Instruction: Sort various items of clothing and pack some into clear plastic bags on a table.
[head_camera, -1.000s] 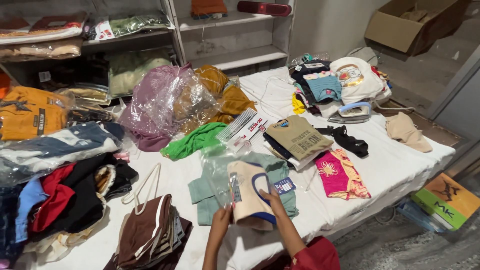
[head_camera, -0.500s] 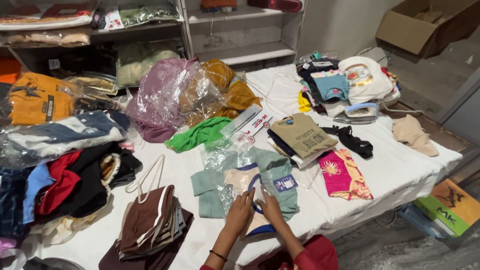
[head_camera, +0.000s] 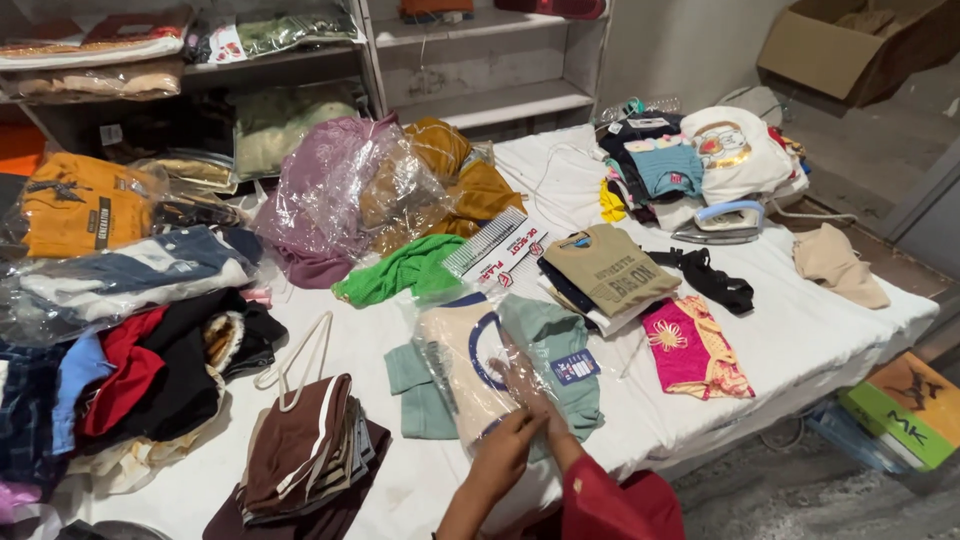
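On the white table (head_camera: 800, 340), two hands' fingers (head_camera: 520, 385) pinch one bagged cream shirt (head_camera: 470, 365) over one green garment (head_camera: 560, 340)

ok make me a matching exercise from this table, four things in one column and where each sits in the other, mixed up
Things:
1. iron
2. green cloth
3. pink top
4. brown stack

Places:
A. near edge of the table, left of the hands
B. far right, against the pile of folded clothes
C. middle of the table, below the clear bag of clothes
D. right of the bagged shirt that the hands are on

Pairs: 1-B, 2-C, 3-D, 4-A
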